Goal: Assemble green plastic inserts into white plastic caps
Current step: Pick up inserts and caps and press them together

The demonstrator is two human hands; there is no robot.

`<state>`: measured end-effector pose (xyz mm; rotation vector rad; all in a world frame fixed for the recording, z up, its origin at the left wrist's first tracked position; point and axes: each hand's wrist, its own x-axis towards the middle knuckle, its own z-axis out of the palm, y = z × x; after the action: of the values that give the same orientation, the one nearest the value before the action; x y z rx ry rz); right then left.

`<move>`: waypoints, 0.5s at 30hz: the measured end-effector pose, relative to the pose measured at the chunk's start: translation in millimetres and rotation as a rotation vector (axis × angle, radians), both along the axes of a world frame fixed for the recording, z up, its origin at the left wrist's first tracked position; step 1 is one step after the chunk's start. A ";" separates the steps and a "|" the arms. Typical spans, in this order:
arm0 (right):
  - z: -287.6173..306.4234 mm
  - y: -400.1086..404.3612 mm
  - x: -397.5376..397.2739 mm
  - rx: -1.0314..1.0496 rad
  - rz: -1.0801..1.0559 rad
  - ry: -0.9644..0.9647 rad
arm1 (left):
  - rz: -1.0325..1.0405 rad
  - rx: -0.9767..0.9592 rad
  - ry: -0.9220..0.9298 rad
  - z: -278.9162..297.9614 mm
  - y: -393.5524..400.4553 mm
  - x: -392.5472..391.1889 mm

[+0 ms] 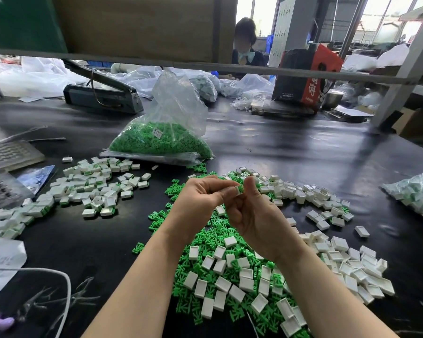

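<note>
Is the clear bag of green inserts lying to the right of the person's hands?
No. The bag of green inserts sits beyond and left of both hands, which meet near the table's middle.

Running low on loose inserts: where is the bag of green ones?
In the head view, the bag of green inserts stands left of centre on the black table, beyond both hands, just behind the assembled caps pile.

The cap (236,189) is mostly hidden by fingertips (230,189). At three o'clock, a bag (415,191) is cut off by the edge.
</note>
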<state>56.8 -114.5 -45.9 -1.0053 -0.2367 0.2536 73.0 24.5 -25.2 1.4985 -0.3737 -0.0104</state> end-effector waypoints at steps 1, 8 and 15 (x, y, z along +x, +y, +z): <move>0.7 0.2 -0.4 -0.004 0.012 0.001 | -0.002 0.003 -0.001 0.1 0.3 0.5; 2.0 -0.1 -1.9 -0.021 0.036 -0.002 | -0.039 0.036 -0.032 -1.3 0.5 0.7; -1.7 0.3 1.1 0.042 0.040 -0.023 | -0.035 -0.015 -0.006 -0.7 -0.8 0.5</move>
<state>57.9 -114.2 -47.6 -0.9635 -0.2824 0.2721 73.5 23.8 -25.9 1.4778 -0.4036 -0.0306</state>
